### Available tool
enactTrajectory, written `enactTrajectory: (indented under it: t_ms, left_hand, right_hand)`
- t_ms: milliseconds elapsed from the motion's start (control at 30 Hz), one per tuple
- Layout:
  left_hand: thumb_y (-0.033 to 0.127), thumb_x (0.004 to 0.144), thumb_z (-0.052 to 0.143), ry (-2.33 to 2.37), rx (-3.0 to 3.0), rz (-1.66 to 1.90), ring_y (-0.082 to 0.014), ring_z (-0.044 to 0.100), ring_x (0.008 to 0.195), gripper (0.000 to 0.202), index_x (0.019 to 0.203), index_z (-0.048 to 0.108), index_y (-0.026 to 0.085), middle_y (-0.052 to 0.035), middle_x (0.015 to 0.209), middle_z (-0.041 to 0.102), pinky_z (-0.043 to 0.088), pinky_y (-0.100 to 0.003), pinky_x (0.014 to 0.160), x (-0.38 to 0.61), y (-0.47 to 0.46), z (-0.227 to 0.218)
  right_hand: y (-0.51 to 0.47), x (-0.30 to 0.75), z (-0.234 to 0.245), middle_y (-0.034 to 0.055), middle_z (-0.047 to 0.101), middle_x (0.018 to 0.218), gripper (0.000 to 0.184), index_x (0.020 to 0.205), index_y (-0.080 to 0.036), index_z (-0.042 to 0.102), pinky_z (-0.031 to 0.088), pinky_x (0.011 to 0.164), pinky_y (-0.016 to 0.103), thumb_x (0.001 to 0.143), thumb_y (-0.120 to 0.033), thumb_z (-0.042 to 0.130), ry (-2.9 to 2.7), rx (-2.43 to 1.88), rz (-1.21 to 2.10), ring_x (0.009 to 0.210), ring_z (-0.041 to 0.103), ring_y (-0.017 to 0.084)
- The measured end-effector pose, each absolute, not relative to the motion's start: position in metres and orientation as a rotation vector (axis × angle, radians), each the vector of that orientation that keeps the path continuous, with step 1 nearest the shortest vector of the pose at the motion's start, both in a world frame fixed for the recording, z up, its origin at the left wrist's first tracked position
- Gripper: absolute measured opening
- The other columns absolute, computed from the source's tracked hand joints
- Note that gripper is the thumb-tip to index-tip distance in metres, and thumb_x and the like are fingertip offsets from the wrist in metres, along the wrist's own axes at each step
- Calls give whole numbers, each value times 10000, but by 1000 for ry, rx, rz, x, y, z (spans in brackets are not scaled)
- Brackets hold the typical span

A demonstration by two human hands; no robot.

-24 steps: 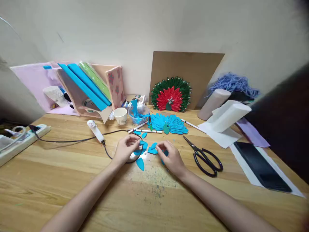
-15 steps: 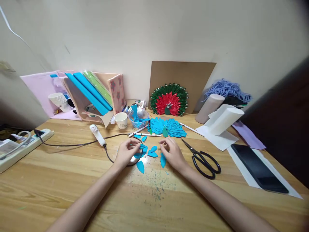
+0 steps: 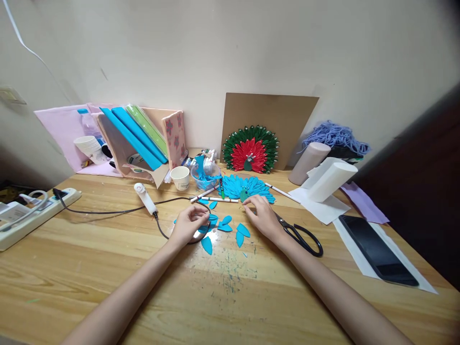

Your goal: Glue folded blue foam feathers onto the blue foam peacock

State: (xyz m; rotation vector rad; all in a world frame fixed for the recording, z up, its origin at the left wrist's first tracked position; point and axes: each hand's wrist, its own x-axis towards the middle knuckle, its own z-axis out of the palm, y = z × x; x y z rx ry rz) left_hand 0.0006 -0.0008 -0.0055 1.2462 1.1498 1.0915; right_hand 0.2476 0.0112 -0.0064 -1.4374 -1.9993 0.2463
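Note:
My left hand point(image 3: 189, 223) is closed, thumb and fingers pinched at a blue petal-shaped piece point(image 3: 213, 217); its fingertips partly hide the grip. Below lie a loose blue petal point(image 3: 206, 245) and, to the right, a pair of overlapping petals point(image 3: 243, 230). My right hand point(image 3: 264, 216) has its fingers apart, with nothing visible in them. Its fingertips are at the lower edge of a blue peacock point(image 3: 233, 188) with a green body point(image 3: 244, 195). Under the right wrist, black-handled scissors point(image 3: 305, 239) are partly covered.
A white glue gun point(image 3: 144, 197) with a black cord lies left. Behind are a paper cup point(image 3: 180, 178), a plastic bowl point(image 3: 212, 171) and a red-green peacock point(image 3: 251, 148) against cardboard point(image 3: 269, 110). White rolls point(image 3: 334, 181) and a phone point(image 3: 377, 251) are on the right.
My right hand has moved up from beside the pair of petals to the blue peacock's lower edge, uncovering the petals and covering part of the scissors. My left hand stays almost in place.

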Motion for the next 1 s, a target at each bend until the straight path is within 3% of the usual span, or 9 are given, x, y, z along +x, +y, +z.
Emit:
enactTrajectory:
  t_ms: [167, 333, 467, 633, 867, 1000]
  left_hand:
    - [386, 627, 731, 1142, 1288, 1089, -160, 642, 727, 347, 832, 621, 129, -45, 805, 649, 543, -302, 705, -1, 0, -10]
    - [368, 637, 722, 1170, 1310, 1056, -169, 641, 732, 338, 844, 624, 120, -66, 828, 652, 530, -314, 714, -1, 2, -15]
    - [350, 624, 727, 1197, 1321, 1008, -167, 640, 712, 332, 835, 632, 113, -77, 818, 666, 521, -299, 695, 0, 1, -14]
    - [341, 636, 720, 1182, 1345, 963, -180, 652, 743, 313, 841, 643, 117, -85, 829, 684, 519, -292, 702, 1, 0, -16]
    - [351, 693, 687, 1098, 1380, 977, -175, 652, 738, 284, 857, 627, 128, -68, 816, 679, 532, -288, 678, 10, -13, -7]
    - [355, 723, 667, 1034, 1451, 947, -177, 649, 738, 265, 863, 620, 135, -67, 799, 673, 538, -287, 663, 16, -21, -5]
  right_hand:
    - [3, 240, 5, 44, 614, 882, 102, 802, -201, 570, 407, 777, 335, 841, -209, 477, -2113, -1446, 414, 889, 515, 209]
    - [20, 265, 3, 81, 614, 951, 132, 886, -177, 580, 423, 803, 360, 766, -218, 545, -1962, -1664, 473, 923, 546, 228]
    - [32, 287, 3, 84, 640, 907, 139, 866, -160, 581, 466, 705, 310, 749, -230, 550, -1827, -1734, 613, 766, 592, 178]
    - [21, 276, 3, 35, 656, 733, 147, 785, -157, 608, 465, 602, 249, 748, -295, 573, -1970, -1543, 971, 674, 606, 153]
    - [-13, 223, 7, 69, 666, 941, 218, 965, -181, 644, 470, 685, 294, 813, -306, 552, -2003, -1274, 1022, 792, 602, 169]
    - [-24, 207, 8, 62, 685, 876, 202, 914, -158, 664, 476, 678, 286, 797, -296, 574, -1878, -1220, 1241, 760, 612, 161]
